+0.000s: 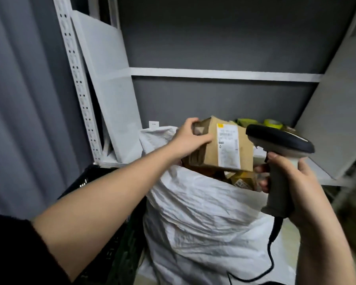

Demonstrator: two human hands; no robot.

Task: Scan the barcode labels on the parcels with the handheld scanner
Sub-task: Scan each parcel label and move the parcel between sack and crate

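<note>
My left hand [190, 138] grips the left end of a brown cardboard parcel [211, 153] held over the mouth of a large white sack [203, 212]. A white barcode label [228, 147] faces up on the parcel. To its right, my right hand [290, 182] grips the grey handle of a handheld scanner [280, 145], whose black head points toward the label. A black cable [272, 254] hangs from the handle. More parcels [243, 181] lie inside the sack below the held one.
White metal shelving surrounds the sack, with a perforated upright [76, 79] and loose white panels [109, 83] at left and a shelf board [224, 74] behind. Yellow-green tape rolls [272, 123] sit at the back. A black crate [103, 202] stands left of the sack.
</note>
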